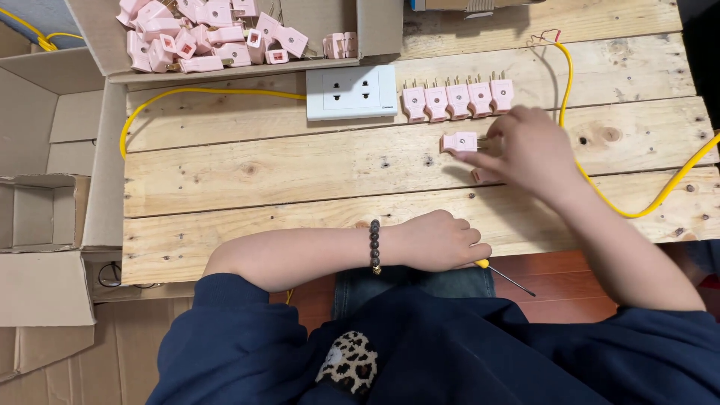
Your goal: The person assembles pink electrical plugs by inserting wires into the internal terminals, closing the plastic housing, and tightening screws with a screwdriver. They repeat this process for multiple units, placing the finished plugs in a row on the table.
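1. Two hands worked apart: my right hand [529,150] pinched the prongs of a small pink plastic plug [459,142], lying on the wooden plank table [300,169].
2. My left hand [442,240] was closed around a yellow-handled screwdriver [501,274] at the table's near edge.
3. Beyond my right hand stood five matching pink plugs in a row [457,98], beside a white wall socket plate [351,91].

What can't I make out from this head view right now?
- Right hand: motion-blurred; its grip on the pink plug is unclear.
- Second pink piece: mostly hidden under that hand.
- Screwdriver: handle covered by the left hand; only the shaft shows.
- Cardboard box of plugs: cut off by the top edge.
- Yellow cable: runs off the right edge.
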